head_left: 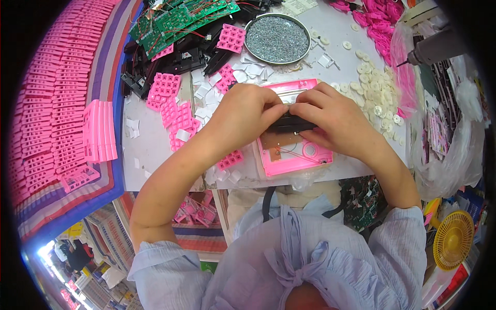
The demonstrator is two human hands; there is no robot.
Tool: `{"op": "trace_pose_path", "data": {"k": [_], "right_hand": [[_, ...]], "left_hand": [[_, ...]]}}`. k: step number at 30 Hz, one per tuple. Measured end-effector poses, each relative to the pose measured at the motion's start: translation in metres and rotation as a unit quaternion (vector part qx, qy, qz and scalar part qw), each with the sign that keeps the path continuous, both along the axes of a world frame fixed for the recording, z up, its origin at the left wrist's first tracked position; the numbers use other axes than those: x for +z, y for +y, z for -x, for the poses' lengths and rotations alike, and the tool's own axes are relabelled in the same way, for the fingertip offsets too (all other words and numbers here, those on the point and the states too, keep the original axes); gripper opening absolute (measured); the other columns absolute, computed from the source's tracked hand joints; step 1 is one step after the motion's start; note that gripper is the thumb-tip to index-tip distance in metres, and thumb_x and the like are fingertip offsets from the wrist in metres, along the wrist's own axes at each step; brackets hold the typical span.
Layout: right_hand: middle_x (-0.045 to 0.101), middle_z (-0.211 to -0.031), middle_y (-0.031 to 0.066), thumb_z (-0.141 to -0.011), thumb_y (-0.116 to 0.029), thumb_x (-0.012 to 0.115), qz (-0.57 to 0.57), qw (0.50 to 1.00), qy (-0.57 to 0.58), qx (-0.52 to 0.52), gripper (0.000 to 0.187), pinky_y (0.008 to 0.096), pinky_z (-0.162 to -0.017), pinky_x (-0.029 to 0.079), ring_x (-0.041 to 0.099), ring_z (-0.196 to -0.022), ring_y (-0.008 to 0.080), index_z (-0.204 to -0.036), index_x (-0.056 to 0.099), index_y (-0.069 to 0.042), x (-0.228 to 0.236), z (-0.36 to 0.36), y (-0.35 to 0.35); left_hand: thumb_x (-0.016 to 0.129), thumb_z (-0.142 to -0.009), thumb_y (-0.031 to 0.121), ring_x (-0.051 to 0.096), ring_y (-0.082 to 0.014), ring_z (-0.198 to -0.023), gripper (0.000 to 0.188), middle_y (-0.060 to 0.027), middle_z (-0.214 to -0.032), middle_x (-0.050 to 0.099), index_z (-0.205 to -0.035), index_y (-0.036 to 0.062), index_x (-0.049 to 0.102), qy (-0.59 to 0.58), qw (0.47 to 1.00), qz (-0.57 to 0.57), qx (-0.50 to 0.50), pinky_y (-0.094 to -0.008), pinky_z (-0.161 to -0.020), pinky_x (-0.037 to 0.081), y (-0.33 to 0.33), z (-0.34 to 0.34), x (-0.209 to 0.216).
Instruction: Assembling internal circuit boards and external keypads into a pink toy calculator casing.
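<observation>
A pink plastic casing (pixel 287 168) lies open on the table in front of me. Inside it show a brown board, thin red wires and a pink ring. Over its middle sits a black plastic part (pixel 290 124), partly covered by my fingers. My left hand (pixel 249 107) is closed, thumb and forefinger pinched at the upper edge of this part. From the other side, my right hand (pixel 330 118) grips the same part with bent fingers, its thumb below. The fingertips of both hands almost meet, and whatever small piece may be between them is hidden.
A round tin of small metal screws (pixel 277 39) stands beyond the casing. Green circuit boards (pixel 175 26) and black parts are heaped far left, with pink keypads (pixel 181 119) nearer. Whitish discs (pixel 374 85) lie right, below a hanging screwdriver (pixel 439 49). Pink casings (pixel 57 98) are stacked left.
</observation>
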State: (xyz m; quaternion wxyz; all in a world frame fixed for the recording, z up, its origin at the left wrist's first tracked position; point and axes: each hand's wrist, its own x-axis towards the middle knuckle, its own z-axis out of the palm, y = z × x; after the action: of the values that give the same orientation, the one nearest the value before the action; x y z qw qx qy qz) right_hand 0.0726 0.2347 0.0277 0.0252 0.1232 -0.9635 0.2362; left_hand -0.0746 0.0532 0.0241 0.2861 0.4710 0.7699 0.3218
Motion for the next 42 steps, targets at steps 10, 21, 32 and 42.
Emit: {"op": "trace_pose_path", "data": {"k": [10, 21, 32, 42], "right_hand": [[0.062, -0.103, 0.005, -0.07, -0.013, 0.073, -0.066, 0.996, 0.059, -0.02, 0.041, 0.0359, -0.07, 0.058, 0.06, -0.097, 0.0277, -0.11, 0.062, -0.013, -0.001, -0.006, -0.01], [0.065, -0.108, 0.0113, -0.074, -0.013, 0.067, -0.116, 0.99, 0.069, -0.042, 0.036, 0.0345, -0.07, 0.059, 0.065, -0.094, 0.027, -0.109, 0.061, -0.004, 0.004, -0.013, -0.021], [0.066, -0.1, 0.0083, -0.077, -0.013, 0.071, -0.03, 0.996, 0.032, -0.082, 0.036, 0.0383, -0.071, 0.057, 0.065, -0.097, 0.0279, -0.11, 0.058, -0.006, 0.0, -0.014, -0.014], [0.062, -0.108, 0.0058, -0.08, -0.012, 0.066, -0.046, 0.997, 0.02, -0.053, 0.036, 0.0362, -0.07, 0.057, 0.06, -0.103, 0.0281, -0.116, 0.06, -0.008, 0.004, -0.009, -0.016]], "left_hand": [[0.071, -0.086, 0.013, 0.064, -0.0098, -0.065, 0.018, -0.008, -0.075, 0.072, -0.091, -0.0042, 0.073, -0.094, 0.991, 0.095, -0.023, -0.0277, -0.06, 0.052, 0.017, 0.011, 0.005], [0.071, -0.084, 0.013, 0.065, -0.0122, -0.068, 0.018, -0.0089, -0.076, 0.072, -0.092, -0.0034, 0.073, -0.092, 0.988, 0.105, -0.073, -0.0294, -0.064, 0.053, 0.027, 0.021, 0.003], [0.071, -0.085, 0.014, 0.063, -0.0117, -0.067, 0.018, -0.0081, -0.074, 0.069, -0.092, -0.0024, 0.071, -0.092, 0.984, 0.11, -0.103, -0.0294, -0.063, 0.051, 0.031, 0.025, 0.005], [0.071, -0.086, 0.016, 0.062, -0.0129, -0.066, 0.019, -0.0088, -0.073, 0.068, -0.091, -0.0018, 0.071, -0.087, 0.987, 0.089, -0.106, -0.0309, -0.063, 0.05, 0.028, 0.026, 0.003]]}}
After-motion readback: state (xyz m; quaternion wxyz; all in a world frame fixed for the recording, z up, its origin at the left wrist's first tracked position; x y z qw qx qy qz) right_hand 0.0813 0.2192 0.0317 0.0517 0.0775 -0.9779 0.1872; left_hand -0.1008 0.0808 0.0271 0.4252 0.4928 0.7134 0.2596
